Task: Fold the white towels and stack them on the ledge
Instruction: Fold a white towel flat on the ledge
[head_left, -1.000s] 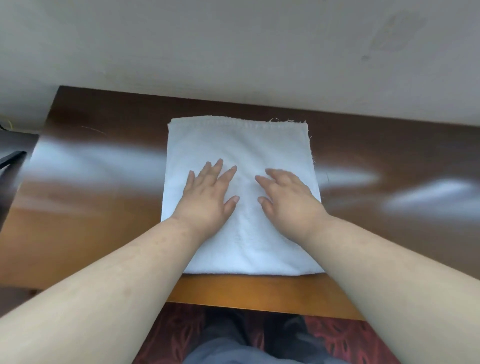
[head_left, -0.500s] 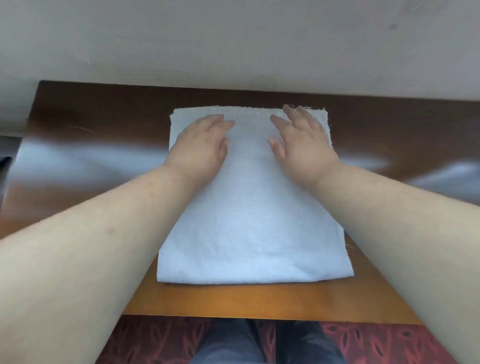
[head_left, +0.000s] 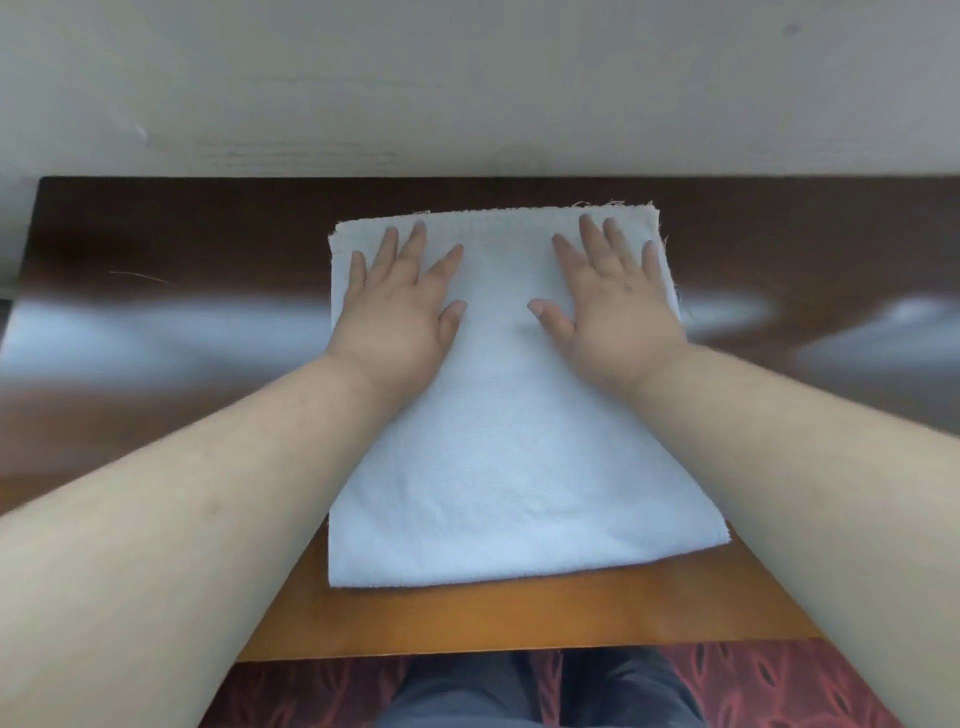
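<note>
Both palms flat on the towel, nothing gripped

left hand (head_left: 397, 306) and right hand (head_left: 613, 301), fingers spread, press the white towel's (head_left: 498, 457) far end; a second ago they were mid-towel, so I'd guess it's being smoothed before the next fold. It lies centred on the wooden ledge (head_left: 519, 618), long axis near-to-far, frayed edge toward the wall (head_left: 467, 78).

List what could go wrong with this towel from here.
The white towel lies close to the ledge's near edge; a pull toward the body might drag it off. Both hands, left and right, press only the far end, so the near layers may shift or wrinkle.
</note>
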